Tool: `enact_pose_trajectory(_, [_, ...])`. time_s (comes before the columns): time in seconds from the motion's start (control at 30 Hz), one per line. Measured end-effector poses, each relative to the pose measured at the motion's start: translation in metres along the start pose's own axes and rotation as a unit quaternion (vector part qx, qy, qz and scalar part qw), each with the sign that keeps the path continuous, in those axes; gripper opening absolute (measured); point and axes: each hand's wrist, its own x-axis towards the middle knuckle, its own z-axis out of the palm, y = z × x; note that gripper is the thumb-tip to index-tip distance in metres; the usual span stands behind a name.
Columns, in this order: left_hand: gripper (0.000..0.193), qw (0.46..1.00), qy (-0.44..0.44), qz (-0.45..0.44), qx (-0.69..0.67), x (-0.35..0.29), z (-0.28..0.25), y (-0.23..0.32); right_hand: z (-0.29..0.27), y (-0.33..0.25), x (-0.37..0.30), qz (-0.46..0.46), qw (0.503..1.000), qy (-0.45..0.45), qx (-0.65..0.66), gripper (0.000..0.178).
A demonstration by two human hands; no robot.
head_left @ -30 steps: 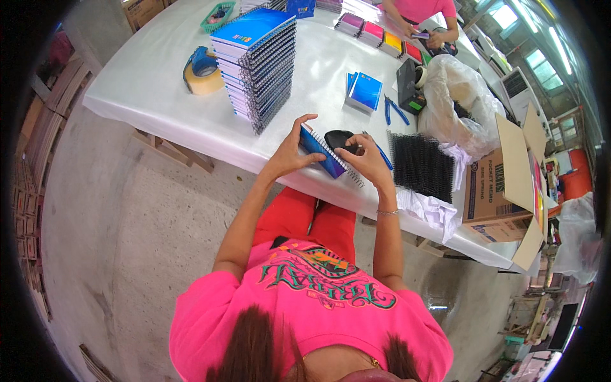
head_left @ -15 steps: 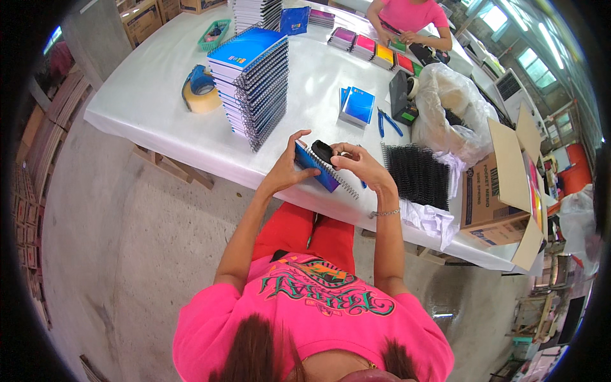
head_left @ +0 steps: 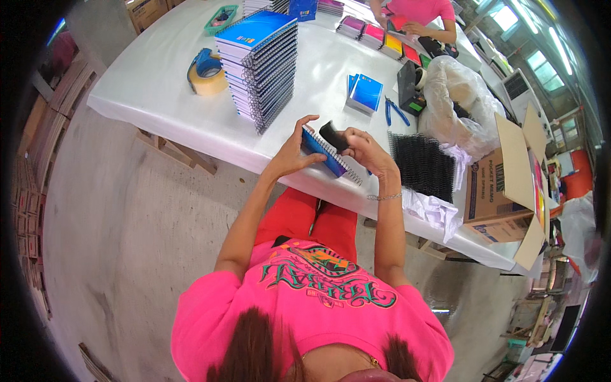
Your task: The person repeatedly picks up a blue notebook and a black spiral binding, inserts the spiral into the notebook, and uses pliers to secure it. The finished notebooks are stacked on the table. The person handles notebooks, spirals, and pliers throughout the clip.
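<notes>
My left hand grips a small blue notebook by its edges, thumb in front and fingers behind, over the near edge of the table. A wire coil runs through the notebook's top edge, and its lower right end sticks out past the covers. Closed on a black object with a curved outline, my right hand is just beside the coil. What kind of object it is I cannot make out. Whether it touches the coil is unclear.
A tall stack of blue spiral notebooks and tape rolls stand at left. Farther right are blue pads, blue pliers, black coils, a plastic bag and an open carton. A co-worker sits opposite, beside coloured notebooks.
The black object has tilted more upright and my right hand has turned with it. My left hand still holds the notebook. The co-worker's hands now lift a red piece. The whole view has shifted slightly.
</notes>
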Motion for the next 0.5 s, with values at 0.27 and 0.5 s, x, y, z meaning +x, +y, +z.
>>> enact_pose_trajectory(0.27, [0.100, 1.000, -0.008, -0.004, -0.006, 0.000, 0.000, 0.006, -0.010, 0.015, 0.007, 0.026, 0.980, 0.026, -0.198, 0.029])
enact_pose_trajectory(0.5, [0.100, 1.000, -0.008, 0.005, -0.008, 0.000, 0.000, 0.002, -0.009, 0.015, 0.006, 0.016, 0.992, 0.018, -0.126, 0.028])
